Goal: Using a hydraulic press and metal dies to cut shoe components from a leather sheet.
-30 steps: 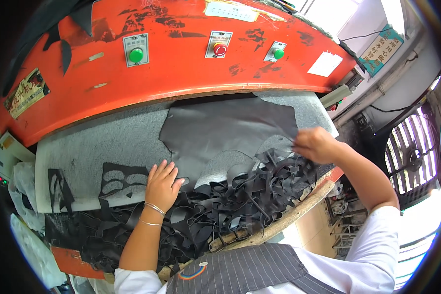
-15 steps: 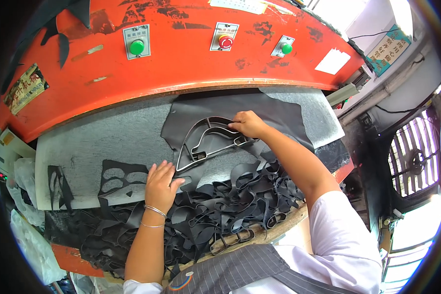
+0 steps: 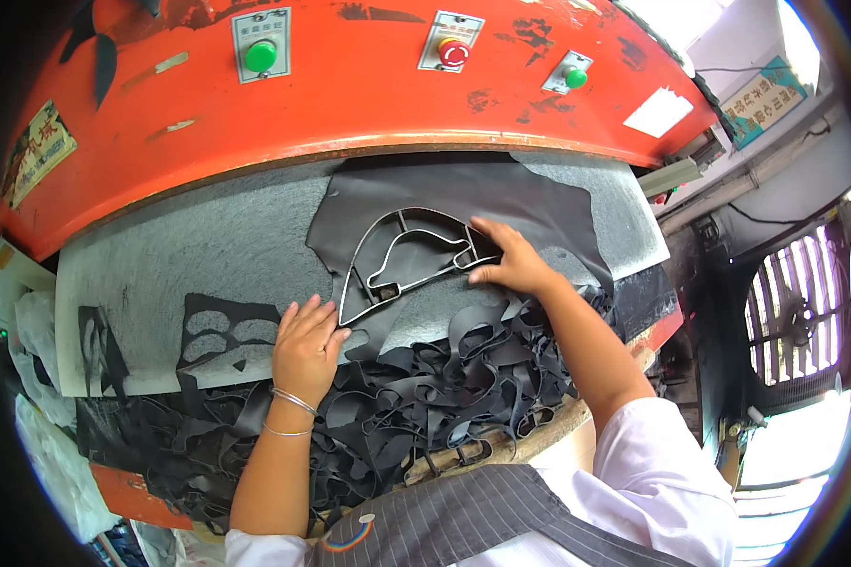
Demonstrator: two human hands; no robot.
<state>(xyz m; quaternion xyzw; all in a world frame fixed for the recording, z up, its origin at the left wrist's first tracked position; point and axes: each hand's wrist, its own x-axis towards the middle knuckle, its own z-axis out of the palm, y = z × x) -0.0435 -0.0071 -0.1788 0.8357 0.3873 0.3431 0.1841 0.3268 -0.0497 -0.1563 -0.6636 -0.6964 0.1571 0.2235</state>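
A steel cutting die (image 3: 385, 291), a curved metal outline with a smaller shape inside, lies on a dark grey sheet of leather-like material (image 3: 539, 203). My right hand (image 3: 515, 263) grips the die's right end, thumb at the near edge and fingers at the far edge. Beside the pointed left tip, my left hand (image 3: 304, 350) rests with fingers stretched out over the grey cutting board (image 3: 161, 265). Its fingertips are close to the tip; whether they touch it I cannot tell.
Tangled dark offcuts (image 3: 397, 406) are heaped along the board's near edge. Cut-out scraps (image 3: 227, 331) lie at the left. Beyond the board stands an orange machine beam (image 3: 350, 104) with green buttons and a red button (image 3: 453, 52). Plastic bags (image 3: 57, 454) hang at the left.
My right hand has shifted from the die's far edge around to its right end. The die now looks flatter on the sheet. My left hand stays by the tip. The view has tilted slightly.
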